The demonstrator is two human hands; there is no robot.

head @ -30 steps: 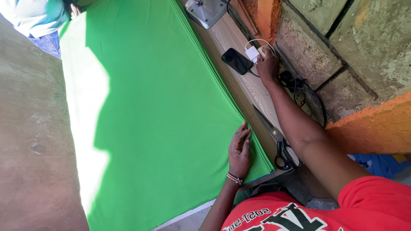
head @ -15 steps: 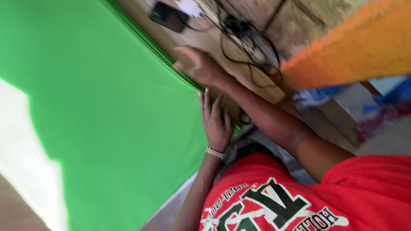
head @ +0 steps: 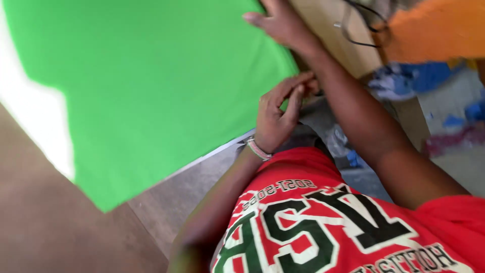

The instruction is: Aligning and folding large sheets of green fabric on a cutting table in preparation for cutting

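A large sheet of bright green fabric (head: 146,86) lies spread flat over a wooden table (head: 45,222). My left hand (head: 278,116) rests at the fabric's near corner, fingers curled at its edge; a striped bracelet sits on the wrist. Whether the fingers pinch the cloth is blurred. My right hand (head: 280,23) hovers over the far edge of the fabric near the top of the view, fingers apart, holding nothing.
Black cables (head: 358,30) lie on a wooden ledge (head: 343,45) beyond the fabric. An orange wall (head: 434,30) stands at the upper right. Blue and white scraps (head: 404,83) lie on the floor below. My red printed shirt fills the bottom.
My right hand has pulled back from the phone and cables at the ledge toward the fabric's edge. My left hand went from lying flat to curled at the corner. The view swung downward.
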